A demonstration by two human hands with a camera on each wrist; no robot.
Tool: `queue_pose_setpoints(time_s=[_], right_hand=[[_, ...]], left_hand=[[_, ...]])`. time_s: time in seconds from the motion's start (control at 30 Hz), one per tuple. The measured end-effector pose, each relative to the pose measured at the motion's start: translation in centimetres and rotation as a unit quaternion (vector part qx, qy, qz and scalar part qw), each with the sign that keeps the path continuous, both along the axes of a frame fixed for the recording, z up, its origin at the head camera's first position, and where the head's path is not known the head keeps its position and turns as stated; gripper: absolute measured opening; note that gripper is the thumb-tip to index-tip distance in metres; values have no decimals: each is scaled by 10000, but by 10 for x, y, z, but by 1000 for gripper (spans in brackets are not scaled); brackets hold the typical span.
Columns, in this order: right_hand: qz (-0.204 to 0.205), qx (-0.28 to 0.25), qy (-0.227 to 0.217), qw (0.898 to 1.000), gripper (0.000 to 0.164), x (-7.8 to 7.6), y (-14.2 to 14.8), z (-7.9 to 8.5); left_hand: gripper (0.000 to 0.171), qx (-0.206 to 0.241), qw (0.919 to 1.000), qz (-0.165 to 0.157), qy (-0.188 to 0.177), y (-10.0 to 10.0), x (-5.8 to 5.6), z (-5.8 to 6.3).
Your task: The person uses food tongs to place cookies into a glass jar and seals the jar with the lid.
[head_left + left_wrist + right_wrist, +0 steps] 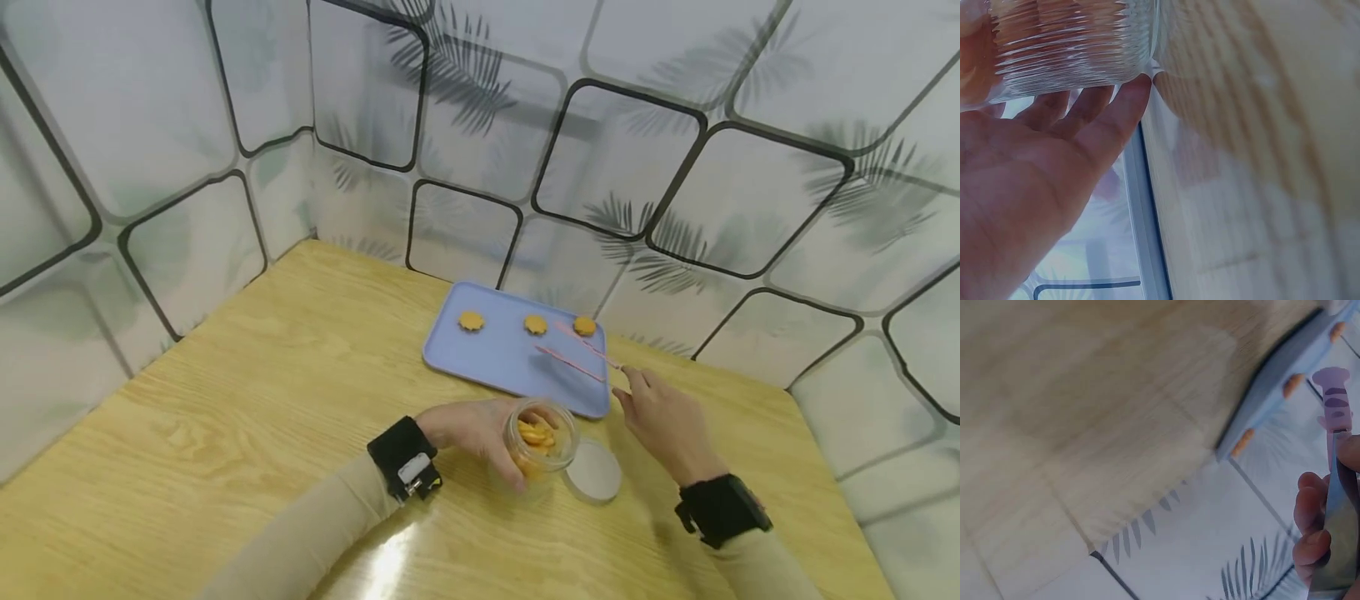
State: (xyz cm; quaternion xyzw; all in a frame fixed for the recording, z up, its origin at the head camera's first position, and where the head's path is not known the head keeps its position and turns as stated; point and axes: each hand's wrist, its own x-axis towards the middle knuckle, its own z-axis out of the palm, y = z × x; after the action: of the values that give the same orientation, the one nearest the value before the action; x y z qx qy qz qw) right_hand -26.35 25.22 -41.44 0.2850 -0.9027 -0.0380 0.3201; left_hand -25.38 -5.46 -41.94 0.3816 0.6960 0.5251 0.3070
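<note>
On the table, my left hand [476,429] grips the side of an open glass jar [549,464], thumb toward me. Orange wavy-edged crackers [536,433] lie inside it. The left wrist view shows the ribbed glass [1072,47] of the jar against my fingers. My right hand [667,421] holds metal tongs [1338,519] with pink tips. The two arms of the tongs [570,364] stand apart over the right part of a blue tray [487,354], with nothing between them. Three crackers lie spaced along the tray's far side: left [471,321], middle [535,324] and right [584,326].
A round whitish lid [592,472] lies on the table just right of the jar. The wooden table [300,358] meets a patterned curtain [465,225] behind the tray, with more of it on the left and right sides.
</note>
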Motion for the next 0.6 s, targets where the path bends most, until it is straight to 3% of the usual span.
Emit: queue_pose_setpoints(time_s=[0.23,0.43,0.6], right_hand=[[-393,309,-553,9972,26,-45,-22,-7],[-818,160,-1400,9866,23,-64,-26,-9],[-922,-406,-2183,9707,17,-71,-23,-9]], left_hand=[[92,31,9999,-19,101,3,1,-3],[88,-17,10000,61,21,2,1,-4],[87,-52,9999,104,12,0,0,-3]])
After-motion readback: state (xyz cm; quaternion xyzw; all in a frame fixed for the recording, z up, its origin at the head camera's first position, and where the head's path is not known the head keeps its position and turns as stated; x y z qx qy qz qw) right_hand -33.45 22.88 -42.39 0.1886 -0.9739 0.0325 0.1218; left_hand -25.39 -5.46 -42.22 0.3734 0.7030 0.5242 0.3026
